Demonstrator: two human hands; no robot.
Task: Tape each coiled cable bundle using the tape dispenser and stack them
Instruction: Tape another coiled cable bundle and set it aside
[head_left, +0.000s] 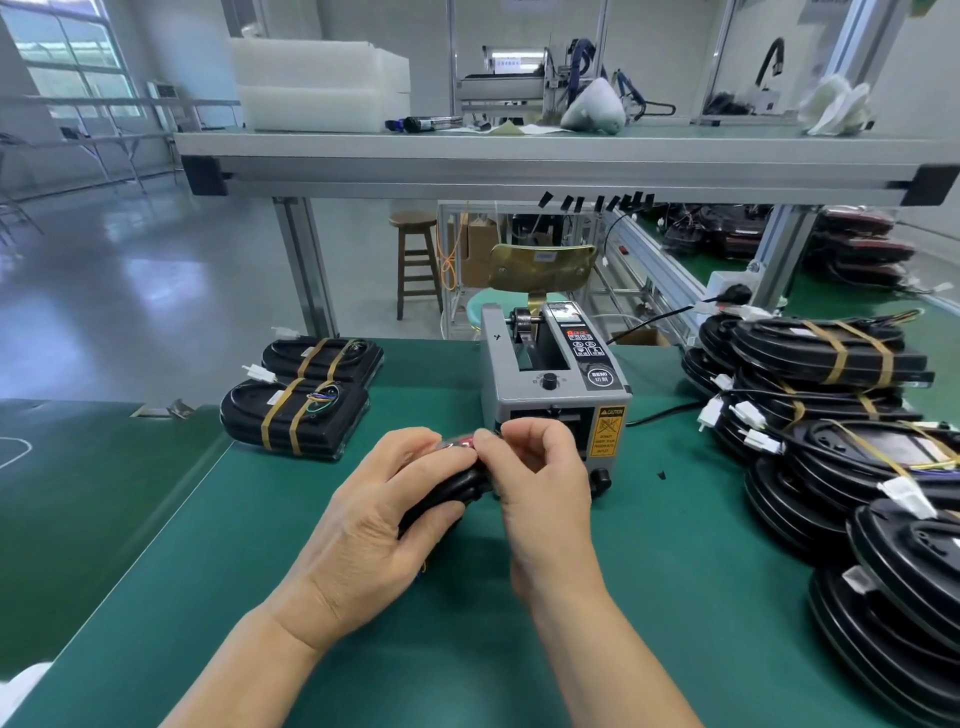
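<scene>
- Only the left hand (363, 519) and right hand (535, 478) are seen, each with a forearm cut off by the bottom edge.
- Both hands and forearms are bare.
- Nails look to be kept short and plain.
- Fine creases can be made out across the knuckles and wrists.

open mat (675, 597) near; tape dispenser (550, 384) ahead, cable bundles (831, 415) right.
</scene>
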